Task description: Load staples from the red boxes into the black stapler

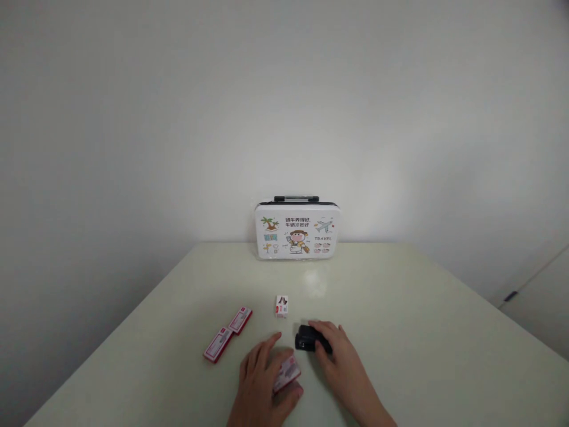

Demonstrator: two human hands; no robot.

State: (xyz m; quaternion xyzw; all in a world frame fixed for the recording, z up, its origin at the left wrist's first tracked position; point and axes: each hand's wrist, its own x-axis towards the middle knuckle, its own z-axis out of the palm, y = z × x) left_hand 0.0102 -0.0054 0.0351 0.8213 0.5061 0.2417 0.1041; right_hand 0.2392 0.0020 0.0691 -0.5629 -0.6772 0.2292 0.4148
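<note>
Left hand (262, 379) gripping flat red-and-white box (287, 373), right hand (340, 353) closed over small black device (307, 339), pale table (422, 308)

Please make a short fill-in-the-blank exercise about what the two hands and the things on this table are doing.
1. The right hand rests on a small ____ device.
2. The left hand holds a red-and-white ____.
3. Two more flat boxes lie to the ____ of the hands.
4. The cartoon case stands against the ____.

Missing words: black; box; left; wall
</note>
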